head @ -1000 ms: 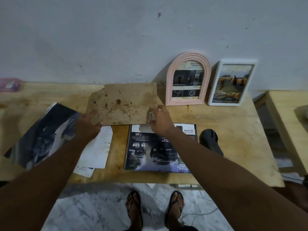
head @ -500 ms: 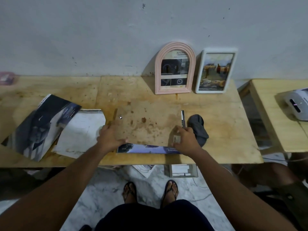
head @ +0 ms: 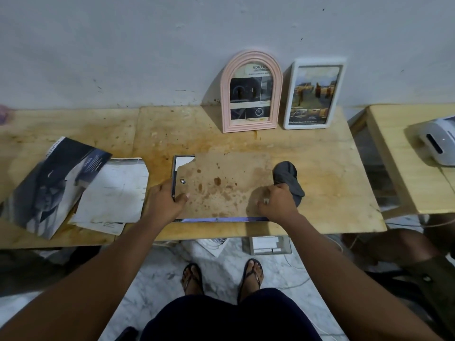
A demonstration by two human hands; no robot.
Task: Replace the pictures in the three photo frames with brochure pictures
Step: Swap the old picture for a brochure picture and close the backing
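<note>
A stained brown backing board (head: 221, 183) lies flat on a dark photo frame (head: 181, 159) near the table's front edge; only the frame's left rim, top-left corner and bottom edge show. My left hand (head: 166, 200) grips the frame's left side, thumb on the board. My right hand (head: 278, 203) presses on the board's lower right corner, fingers curled over a small metal tab. A pink arched frame (head: 251, 92) and a white rectangular frame (head: 314, 93) lean against the wall, both holding brochure pictures.
An open dark brochure (head: 51, 183) and loose white sheets (head: 113, 190) lie at the left of the wooden table (head: 332, 173). A grey cloth (head: 288, 175) sits right of the board. A white device (head: 438, 141) rests on a side table. Papers and a box lie on the floor.
The backing board came down from being held up near the wall and now lies flat over the frame and brochure picture. Both hands moved toward me with it.
</note>
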